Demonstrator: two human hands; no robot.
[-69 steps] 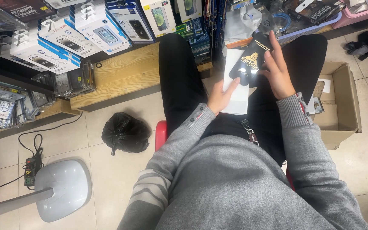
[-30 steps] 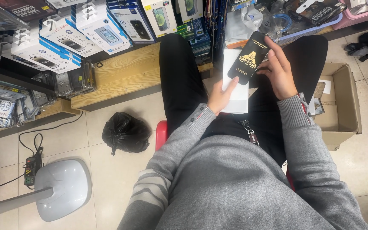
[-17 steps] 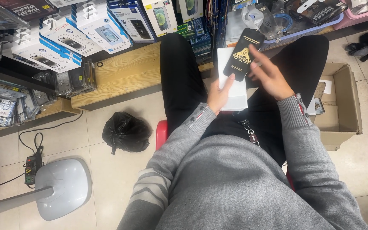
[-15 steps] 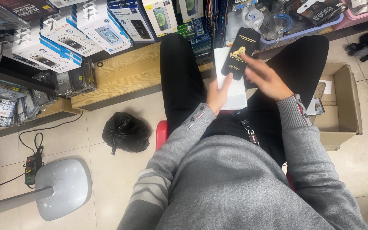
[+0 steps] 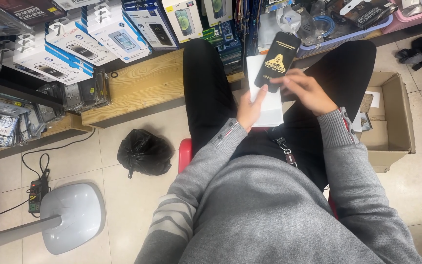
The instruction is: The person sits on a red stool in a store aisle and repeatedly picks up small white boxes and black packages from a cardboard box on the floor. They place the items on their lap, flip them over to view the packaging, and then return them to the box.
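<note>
Over the lap of the seated person, between the two dark trouser legs, the left hand (image 5: 251,108) has its fingers closed on the near edge of a flat white box (image 5: 264,93), holding it propped on the thigh. The right hand (image 5: 305,90) lies against the box's right side, fingers bent round the lower end of a slim black packet with a gold emblem (image 5: 277,61), which stands tilted on top of the box and reaches past its far edge.

By my reading, the step in hand is drawing the black packet off or along the white box. The next move seems to call for a firm pinch on the packet's lower end and a steady left-hand grip so the box does not slide off the thigh.

Counted: one white box, one black packet, two hands. To the left on the floor sit one black plastic bag (image 5: 144,152), one pale lamp base (image 5: 72,216) and one power strip (image 5: 36,193). To the right stands one open cardboard carton (image 5: 391,122). Boxed goods (image 5: 103,34) crowd the far wooden shelf (image 5: 137,88); they overlap too much for me to count them surely.
</note>
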